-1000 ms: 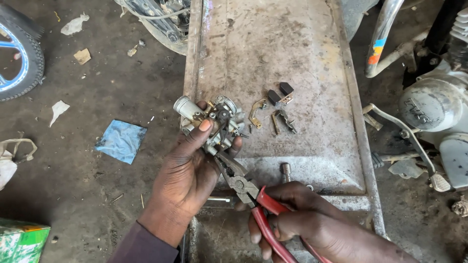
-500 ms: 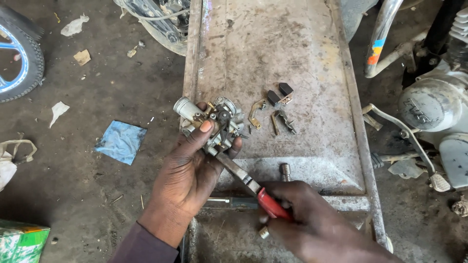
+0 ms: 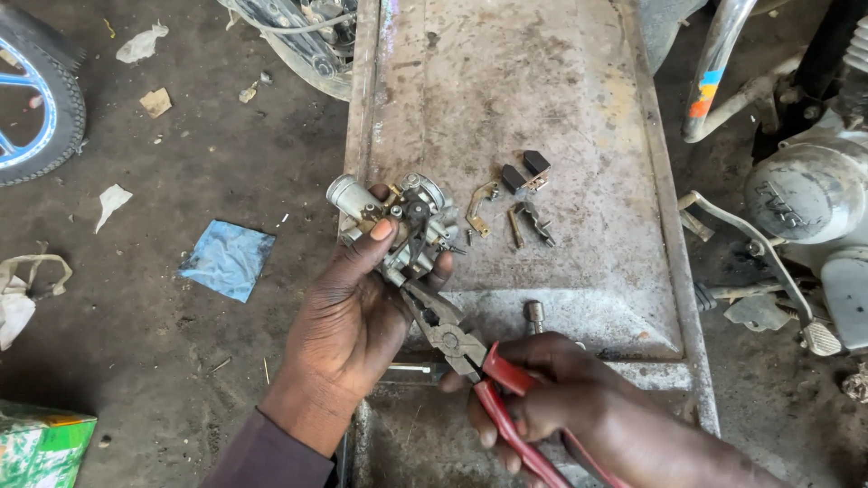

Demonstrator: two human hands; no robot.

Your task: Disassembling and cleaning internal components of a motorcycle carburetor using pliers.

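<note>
Left hand (image 3: 348,316) has its fingers (image 3: 381,230) wrapped tight around a small metal carburetor (image 3: 402,221), thumb on top, holding it just over the left edge of the rusty metal desk (image 3: 542,99). Right hand (image 3: 565,407) has its fingers curled around the red handles of a pair of needle-nose pliers (image 3: 452,339), and the pliers' tip is poked right into the carb body. Can't tell what the tip is actually biting on, it's buried in there. Just beside the carb on the desk there's a little pile of loose parts: a brass bracket (image 3: 479,206), two dark blocks (image 3: 524,170), some small clips (image 3: 532,223). A short bolt (image 3: 534,314) sits near the right hand. Further out: blue rag (image 3: 226,259) on the dirt floor, bike wheel (image 3: 41,104) far left, motorcycle engine (image 3: 809,194) on the right.
</note>
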